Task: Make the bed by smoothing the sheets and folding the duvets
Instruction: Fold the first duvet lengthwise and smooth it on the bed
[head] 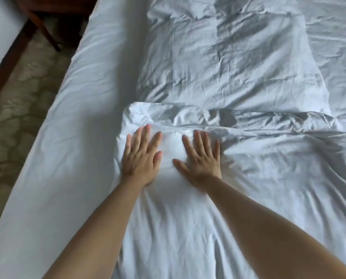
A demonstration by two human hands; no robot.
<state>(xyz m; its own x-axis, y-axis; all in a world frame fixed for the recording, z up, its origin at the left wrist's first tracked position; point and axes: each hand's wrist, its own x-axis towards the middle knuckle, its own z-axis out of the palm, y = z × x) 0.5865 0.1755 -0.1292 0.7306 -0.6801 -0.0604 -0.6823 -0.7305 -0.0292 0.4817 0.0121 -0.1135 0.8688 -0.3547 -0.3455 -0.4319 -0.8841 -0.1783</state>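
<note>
She is leaning over the bed with both arms stretched out, and both palms are down flat on the near duvet [218, 208]. The left hand [141, 158] sits close to the duvet's far left corner, fingers straight and slightly spread; the right hand [201, 158] lies just beside it to the right, fingers likewise straight and splayed. Neither hand grips anything; they only press on the cloth. The duvet is white and covers the near right part of the bed, its far edge bunched into a thick rumpled ridge just beyond her fingertips. Past that ridge a second duvet [218, 63] lies crumpled over the far half. To the left of both, a strip of fitted sheet [77, 121] runs bare along the mattress edge and looks fairly smooth already.

I would judge she is in the smoothing part of the work, flattening this corner before any fold is made. The next move seems to call for sweeping the palms outward to push the creases out, then taking hold of the bunched far edge to square it up.

Beyond the bed on the left there is patterned carpet [21, 109] and dark wooden furniture [47, 19]. I can see no label, brand or writing anywhere on the linen
</note>
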